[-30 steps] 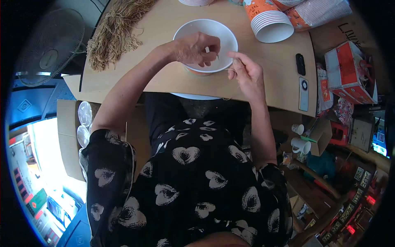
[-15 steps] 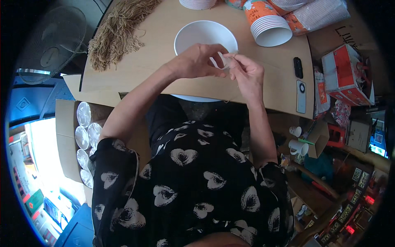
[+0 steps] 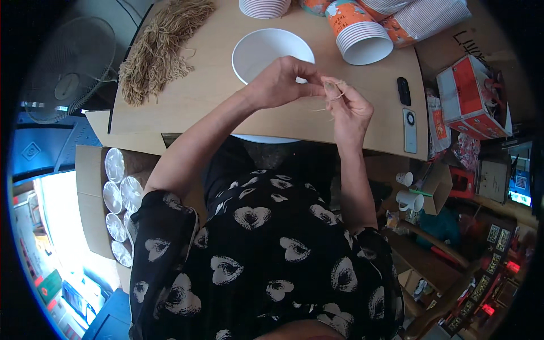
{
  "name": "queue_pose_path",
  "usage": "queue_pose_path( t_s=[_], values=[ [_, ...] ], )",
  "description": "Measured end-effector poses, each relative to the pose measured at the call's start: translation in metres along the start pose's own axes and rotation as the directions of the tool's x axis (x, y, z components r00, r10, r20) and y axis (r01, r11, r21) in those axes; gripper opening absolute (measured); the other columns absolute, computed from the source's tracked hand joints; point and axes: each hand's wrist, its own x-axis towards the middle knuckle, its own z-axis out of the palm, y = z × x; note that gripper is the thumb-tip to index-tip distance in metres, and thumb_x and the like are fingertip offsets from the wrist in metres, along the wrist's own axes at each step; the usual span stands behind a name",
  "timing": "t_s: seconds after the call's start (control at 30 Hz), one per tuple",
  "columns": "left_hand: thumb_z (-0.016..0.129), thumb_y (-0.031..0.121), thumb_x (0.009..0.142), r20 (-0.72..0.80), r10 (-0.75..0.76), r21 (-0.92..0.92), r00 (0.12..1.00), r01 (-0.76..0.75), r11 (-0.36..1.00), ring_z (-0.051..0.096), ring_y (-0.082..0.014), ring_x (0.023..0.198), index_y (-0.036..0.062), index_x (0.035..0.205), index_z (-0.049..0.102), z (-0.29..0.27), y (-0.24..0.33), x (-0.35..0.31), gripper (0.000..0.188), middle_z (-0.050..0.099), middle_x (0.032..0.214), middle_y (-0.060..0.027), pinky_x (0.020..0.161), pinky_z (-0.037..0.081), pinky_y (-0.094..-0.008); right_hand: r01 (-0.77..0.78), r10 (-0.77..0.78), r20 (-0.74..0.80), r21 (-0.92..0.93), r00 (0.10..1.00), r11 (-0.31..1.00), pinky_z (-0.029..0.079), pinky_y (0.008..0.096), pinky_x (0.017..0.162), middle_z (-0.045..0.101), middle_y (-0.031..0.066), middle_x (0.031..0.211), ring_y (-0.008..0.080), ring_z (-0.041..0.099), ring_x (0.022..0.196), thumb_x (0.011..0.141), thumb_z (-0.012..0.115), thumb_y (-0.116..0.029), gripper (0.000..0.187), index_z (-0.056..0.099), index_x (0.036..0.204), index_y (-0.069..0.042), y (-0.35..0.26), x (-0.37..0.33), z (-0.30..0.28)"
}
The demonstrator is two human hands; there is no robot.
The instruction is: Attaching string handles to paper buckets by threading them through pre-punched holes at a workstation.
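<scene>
1. Fingers point(image 3: 309, 69) of my left hand point(image 3: 275, 85) point rightward, thumb and forefinger nearly together, their tips up against those of my right hand point(image 3: 351, 116); I cannot tell whether they grip anything themselves.
2. On the right, my thumb and forefinger are pinched together on a thin pale strand point(image 3: 322, 110); part of it crosses my thumb, and a loose end pokes out leftward below the fingertips.
3. Both hands, and the strand with them, are raised over the near part of the light wooden table point(image 3: 198, 107).
4. Just beyond my left hand stands a round white tub point(image 3: 263, 48), mouth up, its near side partly hidden by that hand.
5. Toward the right edge lies a silver phone point(image 3: 409, 136), with a small black object point(image 3: 403, 90) just past it.
6. Over on the left, a shaggy bundle of tan cords point(image 3: 158, 54) is spread out.
7. Past the tub is a stack of white tubs point(image 3: 263, 8); to its right, an orange-printed stack point(image 3: 365, 42) lies tipped, its open mouth toward me.
8. Off the table are a fan point(image 3: 68, 85) at left and a red-and-white box point(image 3: 469, 93) at right.
</scene>
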Motion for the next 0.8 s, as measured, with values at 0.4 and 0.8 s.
queue_pose_path(
  t_s=[0.4, 0.8],
  values=[
    [0.070, 0.008, 0.092, 0.002, -0.163, -0.112, 0.987, 0.162, 0.980, 0.065, -0.0082, 0.073, -0.0003, 0.098, 0.073, 0.008, 0.014, -0.013, 0.011, 0.073, 0.084, -0.0037, 0.066, 0.056, -0.0250, -0.076, 0.110, -0.149, 0.217, 0.983, 0.973, 0.037, 0.0194, 0.058, 0.058, -0.0051, 0.072, 0.0031, 0.047, 0.064, 0.093, 0.073, -0.014, 0.016, 0.073, 0.096, 0.002, 0.021, 0.002, -0.019],
    [0.066, 0.015, 0.095, 0.075, -0.203, -0.160, 0.976, 0.213, 0.964, 0.057, -0.0046, 0.066, 0.0010, 0.096, 0.069, 0.015, 0.025, 0.011, 0.014, 0.062, 0.074, 0.0017, 0.060, 0.048, -0.0219, 0.034, -0.016, -0.144, 0.122, 0.989, 0.992, 0.037, 0.0175, 0.058, 0.057, -0.0061, 0.075, 0.0007, 0.047, 0.067, 0.094, 0.071, -0.015, 0.016, 0.068, 0.093, 0.001, 0.018, -0.001, -0.026]
  ],
)
